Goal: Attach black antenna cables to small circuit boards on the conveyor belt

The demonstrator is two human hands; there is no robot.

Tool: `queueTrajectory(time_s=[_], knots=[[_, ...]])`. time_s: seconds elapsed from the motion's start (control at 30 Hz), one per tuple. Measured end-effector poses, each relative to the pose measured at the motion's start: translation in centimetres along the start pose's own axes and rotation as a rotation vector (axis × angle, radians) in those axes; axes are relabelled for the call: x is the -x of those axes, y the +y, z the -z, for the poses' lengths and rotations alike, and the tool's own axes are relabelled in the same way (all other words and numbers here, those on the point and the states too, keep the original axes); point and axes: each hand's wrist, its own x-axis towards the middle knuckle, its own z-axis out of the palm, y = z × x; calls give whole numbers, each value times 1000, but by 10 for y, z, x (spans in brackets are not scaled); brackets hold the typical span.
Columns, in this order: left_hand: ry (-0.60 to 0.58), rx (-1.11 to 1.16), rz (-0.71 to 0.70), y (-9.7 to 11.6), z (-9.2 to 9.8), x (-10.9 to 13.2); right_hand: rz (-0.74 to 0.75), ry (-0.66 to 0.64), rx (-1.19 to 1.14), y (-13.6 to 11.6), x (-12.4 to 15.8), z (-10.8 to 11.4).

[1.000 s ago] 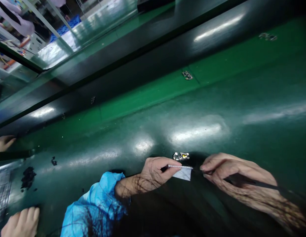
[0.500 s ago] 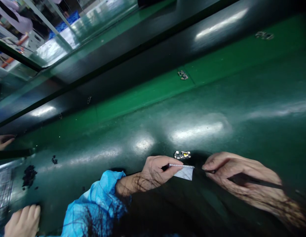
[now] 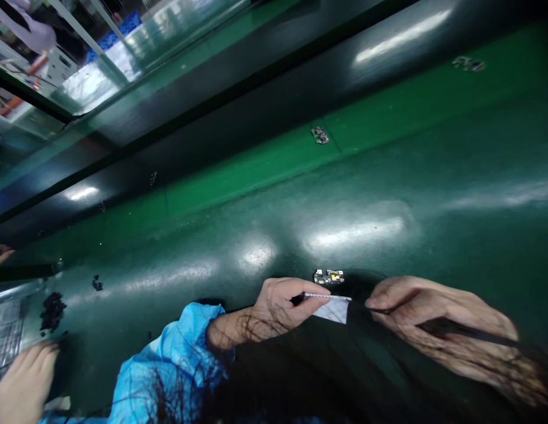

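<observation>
My left hand [image 3: 285,309] pinches a small white sheet [image 3: 333,310] with a finely toothed upper edge between thumb and forefinger. Just beyond my left fingertips, a small circuit board [image 3: 328,276] with a yellow patch lies on the green tabletop [image 3: 238,229]. To the right of the sheet, my right hand [image 3: 442,324] is closed around a slim dark tool [image 3: 472,334], which looks like tweezers. Its tip points toward the sheet, and a short gap separates them. Strands of hair partly cover both forearms.
Small circuit boards [image 3: 320,135] lie spaced along a bright green belt [image 3: 265,165] beyond the tabletop. At left are a pile of small black parts [image 3: 53,312], a clear plastic tray [image 3: 6,330] and a co-worker's hand [image 3: 26,380]. Another person's hand [image 3: 0,253] shows above.
The boards on the belt have shifted slightly left. The co-worker's hand at lower left has moved up and left, showing a pale piece beside it. My right hand has drawn slightly right.
</observation>
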Motion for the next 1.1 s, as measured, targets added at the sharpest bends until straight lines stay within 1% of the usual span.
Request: queueTrajectory(time_s=[0.1, 0.17, 0.23, 0.27, 0.33, 0.4, 0.5, 0.6, 0.63, 0.77, 0.8, 0.93, 1.1], knots=[[-34, -21, -26, -3, 0, 1, -56, 60, 12, 10, 13, 0], [-91, -39, -68, -5, 0, 3, -172, 139, 20, 18, 20, -1], [-179, -57, -126, -7, -2, 6, -292, 206, 17, 23, 22, -4], [-230, -109, -177, -7, -3, 8, -333, 227, 17, 25, 21, -6], [-313, -274, -296, -7, -5, 12, -371, 247, 25, 28, 15, -12], [-345, -444, -405, -6, -7, 16, -392, 262, 38, 29, 10, -19], [-293, -581, -517, -5, -8, 21, -427, 275, 51, 34, 10, -25], [-227, -657, -591, -5, -9, 24, -448, 269, 69, 41, 20, -25], [-206, -640, -587, -5, -9, 24, -445, 263, 70, 44, 23, -25], [-143, -493, -502, -5, -9, 24, -385, 241, 50, 49, 32, -23], [-138, -489, -499, -5, -9, 24, -374, 233, 47, 50, 32, -23], [-124, -577, -563, -4, -8, 21, -368, 217, 39, 49, 32, -24], [-152, -585, -553, -1, -8, 21, -386, 221, 40, 49, 33, -25]])
